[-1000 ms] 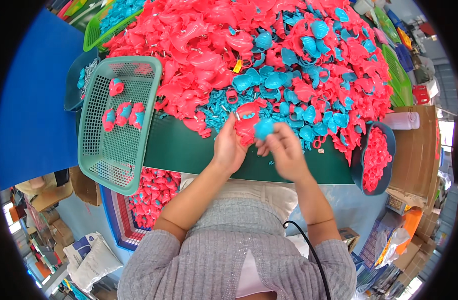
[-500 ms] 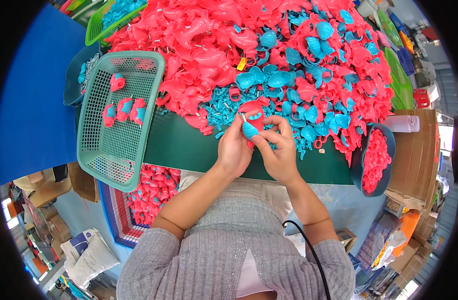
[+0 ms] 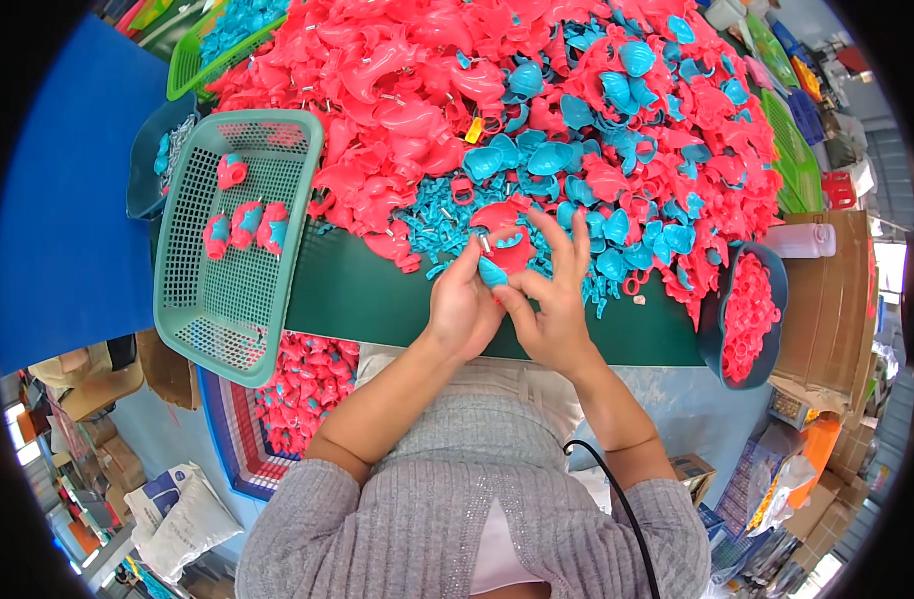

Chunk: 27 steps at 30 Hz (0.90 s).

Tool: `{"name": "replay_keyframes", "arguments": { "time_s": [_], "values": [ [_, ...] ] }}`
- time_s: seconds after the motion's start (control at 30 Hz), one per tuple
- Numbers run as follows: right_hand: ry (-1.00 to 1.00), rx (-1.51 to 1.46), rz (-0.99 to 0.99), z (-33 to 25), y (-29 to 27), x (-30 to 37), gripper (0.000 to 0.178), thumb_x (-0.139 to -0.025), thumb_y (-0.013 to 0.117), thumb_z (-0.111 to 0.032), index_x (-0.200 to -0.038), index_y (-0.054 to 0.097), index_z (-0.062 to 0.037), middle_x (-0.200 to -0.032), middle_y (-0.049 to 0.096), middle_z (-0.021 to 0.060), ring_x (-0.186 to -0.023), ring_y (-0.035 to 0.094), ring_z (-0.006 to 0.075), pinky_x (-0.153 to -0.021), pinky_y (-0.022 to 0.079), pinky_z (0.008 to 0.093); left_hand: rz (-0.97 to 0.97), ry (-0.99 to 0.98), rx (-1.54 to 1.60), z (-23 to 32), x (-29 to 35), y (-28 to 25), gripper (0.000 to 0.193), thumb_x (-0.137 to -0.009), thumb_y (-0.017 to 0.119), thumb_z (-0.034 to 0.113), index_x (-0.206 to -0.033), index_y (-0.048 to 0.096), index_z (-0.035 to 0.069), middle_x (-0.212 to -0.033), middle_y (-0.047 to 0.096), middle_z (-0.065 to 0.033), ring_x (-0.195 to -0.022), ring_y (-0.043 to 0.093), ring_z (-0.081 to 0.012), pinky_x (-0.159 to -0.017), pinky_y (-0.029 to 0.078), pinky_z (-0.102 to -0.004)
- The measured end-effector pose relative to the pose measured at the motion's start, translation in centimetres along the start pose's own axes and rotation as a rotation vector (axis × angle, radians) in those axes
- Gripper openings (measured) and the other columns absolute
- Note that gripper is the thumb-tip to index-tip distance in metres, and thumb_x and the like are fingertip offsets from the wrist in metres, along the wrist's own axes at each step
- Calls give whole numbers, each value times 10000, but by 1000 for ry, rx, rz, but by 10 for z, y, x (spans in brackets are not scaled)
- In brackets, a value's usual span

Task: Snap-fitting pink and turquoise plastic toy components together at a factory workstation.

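Observation:
Over the table's near edge, my left hand (image 3: 461, 311) is closed around a red plastic toy half-shell (image 3: 515, 258) with a small blue toothed strip in it and a silver metal pin sticking up. A curved, ribbed blue shell piece (image 3: 492, 273) stands on its edge at the red part's near side. My right hand (image 3: 555, 307) has its thumb and index finger at that blue piece, while its other fingers stretch up and away. Fingers partly hide where the pieces meet. Just beyond both hands lie small blue parts (image 3: 437, 215) in a loose heap.
A big pile of red shells (image 3: 397, 80) mixed with blue shells (image 3: 551, 158) covers the far table. At left, a green basket (image 3: 315, 165) holds several assembled red-blue toys (image 3: 244, 222). A dark tub of red rings (image 3: 749, 317) stands at right; a crate of toys (image 3: 302, 384) sits below.
The blue shell piece has turned from lying face-up to edge-on. My right hand's upper fingers have straightened and lifted off. My left hand keeps its hold.

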State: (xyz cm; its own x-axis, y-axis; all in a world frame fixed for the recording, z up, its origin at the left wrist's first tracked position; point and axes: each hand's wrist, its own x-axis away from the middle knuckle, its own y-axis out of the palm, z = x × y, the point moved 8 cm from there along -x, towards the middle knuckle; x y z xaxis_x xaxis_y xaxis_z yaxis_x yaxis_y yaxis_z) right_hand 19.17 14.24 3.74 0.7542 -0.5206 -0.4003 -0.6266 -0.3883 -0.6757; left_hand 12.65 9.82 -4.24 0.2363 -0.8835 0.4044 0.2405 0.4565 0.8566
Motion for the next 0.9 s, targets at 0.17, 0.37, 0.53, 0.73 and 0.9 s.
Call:
{"name": "replay_keyframes", "arguments": {
  "time_s": [0.17, 0.37, 0.53, 0.73, 0.9],
  "values": [
    [137, 11, 129, 3, -1, 7, 83, -726, 714, -101, -752, 663, -42, -1366, 414, 232, -1336, 200, 507, -1085, 146, 591, -10, -17, -19, -14, -2, -8, 569, -1021, 188, 458, -1332, 424, 43, -1313, 494, -129, -1210, 476, -248, -1035, 373, -417],
    [208, -43, 150, 16, 14, 12, 205, -726, 745, -152, -896, 681, -56, -1381, 398, 233, -1329, 236, 495, -1069, 218, 572, 40, -42, -49, -14, -10, -31, 633, -1001, 186, 527, -1365, 387, 50, -1314, 496, -154, -1203, 493, -282, -1014, 405, -411],
    [157, 385, 301, 77, -47, 1, 297, -782, 682, -74, -1075, 636, -56, -1242, 575, 120, -1249, 417, 411, -1000, 340, 504, -9, -40, 29, 9, -14, -43, 599, -1005, 244, 499, -1278, 461, 11, -1115, 599, -177, -791, 581, -225, -652, 472, -319],
    [0, 649, 24, 124, -50, -23, 172, -792, 652, -51, -964, 659, -46, -1080, 642, 81, -1161, 508, 339, -932, 387, 478, 117, -88, -12, -1, -12, -49, 580, -1000, 270, 505, -1222, 486, 14, -1023, 615, -176, -707, 575, -221, -573, 457, -311],
    [114, -32, 118, 79, -84, -34, 141, -830, 596, -2, -961, 643, -19, -908, 636, 126, -833, 605, 256, -753, 453, 341, 147, -29, -124, 7, -13, -47, 574, -998, 265, 523, -1188, 517, 44, -976, 637, -125, -713, 593, -208, -571, 464, -324]
  ]
}}
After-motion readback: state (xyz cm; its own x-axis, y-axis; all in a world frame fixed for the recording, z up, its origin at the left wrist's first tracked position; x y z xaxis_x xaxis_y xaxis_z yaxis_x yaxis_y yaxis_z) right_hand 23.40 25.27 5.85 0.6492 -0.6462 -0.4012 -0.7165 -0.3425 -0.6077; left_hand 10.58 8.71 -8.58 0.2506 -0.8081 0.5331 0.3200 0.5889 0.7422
